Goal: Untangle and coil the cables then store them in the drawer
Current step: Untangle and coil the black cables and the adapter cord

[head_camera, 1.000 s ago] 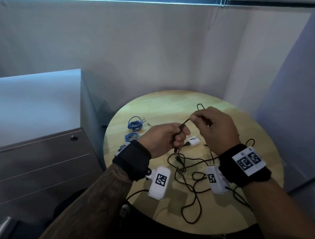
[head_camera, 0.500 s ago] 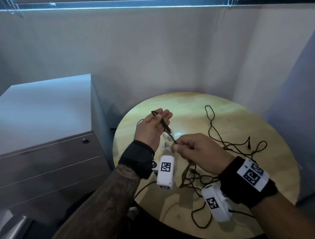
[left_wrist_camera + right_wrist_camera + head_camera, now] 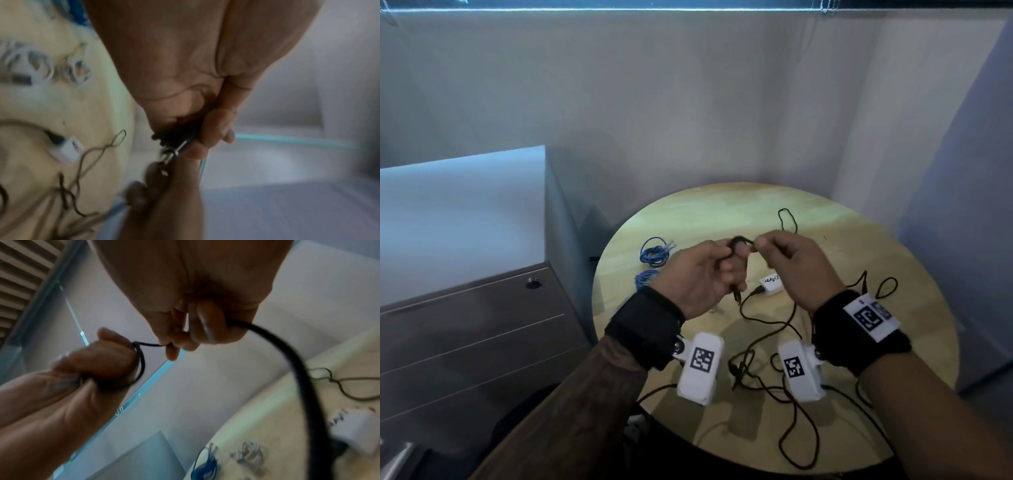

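Note:
A thin black cable [image 3: 763,329] lies tangled on the round wooden table [image 3: 688,219]. Both hands are raised above it. My left hand [image 3: 732,263] grips one end of the cable, with a loop [image 3: 739,240] wound round its fingers and the metal plug [image 3: 170,151] sticking out of the fist. My right hand [image 3: 767,246] pinches the same cable [image 3: 148,344] just right of the loop [image 3: 140,365]; the rest trails from that hand down to the table. The drawer cabinet [image 3: 465,325] stands left of the table with its drawers closed.
Two coiled blue cables [image 3: 654,251] [image 3: 645,275] lie on the table's left side. A white adapter [image 3: 770,284] with a cable plugged in sits under the hands, and a coiled white cable [image 3: 251,452] lies nearby. Walls close in behind and on the right.
My left hand, open with the cable across its fingers half a second ago, has closed. My right hand rose from below to beside it, bringing the cable over the left fingers as a loop.

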The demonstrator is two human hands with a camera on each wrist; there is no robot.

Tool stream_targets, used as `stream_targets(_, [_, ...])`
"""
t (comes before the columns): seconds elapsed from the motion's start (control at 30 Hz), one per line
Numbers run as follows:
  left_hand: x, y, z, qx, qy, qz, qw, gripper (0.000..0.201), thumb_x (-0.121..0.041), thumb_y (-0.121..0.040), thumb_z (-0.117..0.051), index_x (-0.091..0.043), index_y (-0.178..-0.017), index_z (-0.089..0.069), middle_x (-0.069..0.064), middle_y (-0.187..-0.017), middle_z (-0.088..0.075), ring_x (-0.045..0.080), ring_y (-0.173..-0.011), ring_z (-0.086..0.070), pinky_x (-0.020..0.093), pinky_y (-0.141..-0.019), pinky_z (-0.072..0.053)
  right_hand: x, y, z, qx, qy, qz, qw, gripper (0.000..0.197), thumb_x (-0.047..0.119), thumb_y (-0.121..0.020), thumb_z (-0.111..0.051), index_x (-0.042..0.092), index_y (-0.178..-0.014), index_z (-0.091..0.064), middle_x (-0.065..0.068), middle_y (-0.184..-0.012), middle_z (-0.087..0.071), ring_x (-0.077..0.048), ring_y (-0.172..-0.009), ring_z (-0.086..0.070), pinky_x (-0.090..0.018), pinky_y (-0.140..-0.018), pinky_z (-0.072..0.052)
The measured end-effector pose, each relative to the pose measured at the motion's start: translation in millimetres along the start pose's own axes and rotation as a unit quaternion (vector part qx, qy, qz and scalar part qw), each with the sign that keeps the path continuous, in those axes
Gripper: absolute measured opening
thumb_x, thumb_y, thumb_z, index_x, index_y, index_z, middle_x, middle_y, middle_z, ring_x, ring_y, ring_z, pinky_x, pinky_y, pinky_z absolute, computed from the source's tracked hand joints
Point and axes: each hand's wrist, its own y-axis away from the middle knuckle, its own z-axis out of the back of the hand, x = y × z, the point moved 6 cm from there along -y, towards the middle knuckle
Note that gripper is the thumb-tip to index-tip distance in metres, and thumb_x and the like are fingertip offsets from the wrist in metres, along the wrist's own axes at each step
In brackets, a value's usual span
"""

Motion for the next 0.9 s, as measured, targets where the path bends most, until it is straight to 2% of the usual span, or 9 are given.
stream_targets(0.13, [-17, -3, 30, -0.103, 0.138, -0.112, 0.979, 0.023, -0.009, -0.100, -0.037, -0.003, -0.099, -0.059, 0.002, -0.076, -0.061, 0.017, -0.075, -0.062, 0.031, -0.079, -0.056, -2, 18, -43, 0.146, 0.012, -0.029, 0.989, 0.023, 0.025, -0.101, -0.050, 0.024, -0.093, -0.072, 0.007, -0.059, -0.056, 0.000, -0.046, -0.044, -0.017, -0.049, -0.037])
stream_targets(0.23, [-25, 0, 62, -0.216, 0.064, -0.191, 0.955, 0.020, -0.004, -0.101, -0.041, -0.002, -0.102, -0.060, 0.005, -0.084, -0.071, 0.023, -0.086, -0.071, 0.031, -0.082, -0.057, 9, 33, -60, 0.215, 0.025, -0.012, 0.976, 0.024, 0.023, -0.101, -0.051, 0.016, -0.088, -0.070, 0.009, -0.054, -0.053, 0.000, -0.042, -0.044, -0.011, -0.045, -0.033])
stream_targets(0.33, [-34, 6, 81, -0.291, -0.124, -0.221, 0.922, 0.018, 0.000, -0.099, -0.046, 0.002, -0.103, -0.064, 0.010, -0.084, -0.073, 0.027, -0.084, -0.073, 0.032, -0.081, -0.056, 21, 35, -56, 0.195, -0.008, -0.011, 0.981, 0.023, 0.023, -0.099, -0.056, 0.016, -0.083, -0.071, 0.015, -0.050, -0.051, 0.000, -0.044, -0.044, -0.011, -0.048, -0.033])
stream_targets(0.43, [-26, 7, 66, -0.231, -0.315, -0.148, 0.909, 0.023, -0.009, -0.102, -0.047, -0.002, -0.097, -0.068, 0.013, -0.083, -0.074, 0.025, -0.080, -0.072, 0.041, -0.080, -0.054, 36, 26, -35, 0.118, -0.036, 0.031, 0.992, 0.019, 0.021, -0.096, -0.059, 0.013, -0.085, -0.073, 0.007, -0.074, -0.070, -0.003, -0.067, -0.060, -0.017, -0.063, -0.046])
stream_targets(0.53, [-3, 7, 37, -0.111, -0.383, -0.048, 0.916, 0.045, -0.025, -0.106, -0.033, -0.001, -0.090, -0.067, 0.014, -0.070, -0.067, 0.029, -0.067, -0.064, 0.038, -0.071, -0.051, 32, 12, -13, 0.022, -0.028, 0.057, 0.998, 0.019, 0.018, -0.094, -0.062, 0.011, -0.079, -0.070, -0.003, -0.072, -0.068, -0.011, -0.066, -0.058, -0.026, -0.065, -0.047])
stream_targets(0.63, [5, 9, 21, -0.047, -0.242, 0.009, 0.969, 0.039, -0.019, -0.099, -0.028, -0.003, -0.084, -0.060, 0.003, -0.058, -0.045, 0.019, -0.054, -0.045, 0.033, -0.066, -0.044, 13, 2, -5, -0.020, -0.022, 0.034, 0.999, 0.017, 0.026, -0.093, -0.065, 0.018, -0.078, -0.069, 0.005, -0.064, -0.059, -0.007, -0.060, -0.049, -0.028, -0.063, -0.043])
stream_targets(0.7, [-1, 10, 17, -0.025, -0.063, 0.003, 0.998, 0.028, -0.018, -0.091, -0.032, -0.005, -0.084, -0.057, 0.000, -0.060, -0.037, 0.015, -0.053, -0.039, 0.032, -0.066, -0.042, 2, 0, -12, 0.021, -0.007, 0.015, 1.000, 0.019, 0.030, -0.095, -0.062, 0.022, -0.080, -0.070, 0.005, -0.062, -0.058, -0.007, -0.060, -0.047, -0.033, -0.063, -0.043])
stream_targets(0.8, [-20, 9, 33, -0.050, 0.133, -0.080, 0.987, 0.021, -0.012, -0.087, -0.039, -0.004, -0.092, -0.058, 0.000, -0.066, -0.046, 0.015, -0.059, -0.049, 0.032, -0.073, -0.050, -8, 10, -32, 0.135, -0.037, -0.053, 0.989, 0.024, 0.029, -0.100, -0.054, 0.018, -0.086, -0.070, 0.007, -0.054, -0.047, -0.015, -0.051, -0.040, -0.032, -0.056, -0.038])
stream_targets(0.9, [-28, 7, 57, -0.128, 0.173, -0.148, 0.965, 0.021, -0.008, -0.096, -0.039, -0.002, -0.103, -0.059, 0.003, -0.081, -0.064, 0.018, -0.079, -0.066, 0.032, -0.084, -0.057, 0, 24, -48, 0.231, -0.030, -0.064, 0.970, 0.024, 0.024, -0.101, -0.051, 0.009, -0.093, -0.069, 0.005, -0.051, -0.045, -0.013, -0.044, -0.038, -0.026, -0.049, -0.037])
